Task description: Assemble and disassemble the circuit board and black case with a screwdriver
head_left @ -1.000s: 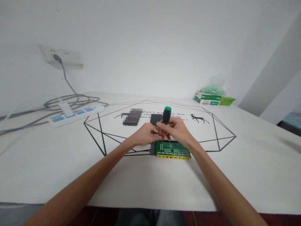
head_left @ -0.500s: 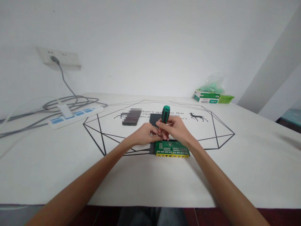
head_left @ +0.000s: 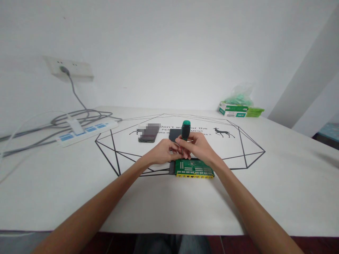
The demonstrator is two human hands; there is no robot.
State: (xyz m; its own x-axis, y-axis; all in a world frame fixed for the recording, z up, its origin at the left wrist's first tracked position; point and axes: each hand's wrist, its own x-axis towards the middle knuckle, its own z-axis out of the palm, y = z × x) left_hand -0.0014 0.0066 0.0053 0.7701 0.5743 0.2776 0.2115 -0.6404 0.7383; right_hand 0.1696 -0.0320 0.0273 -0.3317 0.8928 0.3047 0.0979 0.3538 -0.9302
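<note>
A green circuit board [head_left: 194,167] with a yellow row of connectors along its near edge lies on the table, against a dark grey piece [head_left: 172,168] at its left. My right hand [head_left: 199,147] is closed round a black and green screwdriver [head_left: 185,129], held upright over the board's far left part. Close by, my left hand [head_left: 163,151] has its fingertips pinched together around the screwdriver's lower end. Whether they grip the shaft or a small part is hidden, and so is the tip.
A phone [head_left: 149,133] and a dark flat object [head_left: 174,134] lie beyond my hands. At the left are a white power strip [head_left: 87,134] and coiled grey cables [head_left: 76,118]. Green and white boxes [head_left: 233,108] with a plastic bag [head_left: 241,93] stand at the back right.
The screwdriver's handle has turned a little and leans slightly more to the left. Both hands keep their places at the board, while the whole view has shifted slightly.
</note>
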